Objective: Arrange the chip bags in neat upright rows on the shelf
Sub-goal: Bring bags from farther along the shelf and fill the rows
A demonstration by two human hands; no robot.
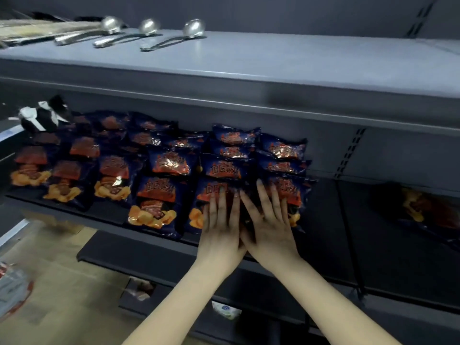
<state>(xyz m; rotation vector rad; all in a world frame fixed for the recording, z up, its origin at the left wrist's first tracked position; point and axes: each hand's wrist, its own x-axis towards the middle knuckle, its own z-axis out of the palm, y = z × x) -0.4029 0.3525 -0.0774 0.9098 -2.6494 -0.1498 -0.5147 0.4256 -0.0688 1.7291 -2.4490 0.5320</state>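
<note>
Several dark blue chip bags with orange print stand in rows on the dark middle shelf, leaning back. My left hand lies flat with straight fingers on the front bag of one row. My right hand presses flat against the front bag of the row beside it. The two hands touch at the thumbs. One more chip bag lies apart on the right part of the shelf, blurred.
Three metal ladles lie on the grey upper shelf. A black and white bundle sits at the left end of the chip rows. Lower shelves and a wooden floor with packages are below.
</note>
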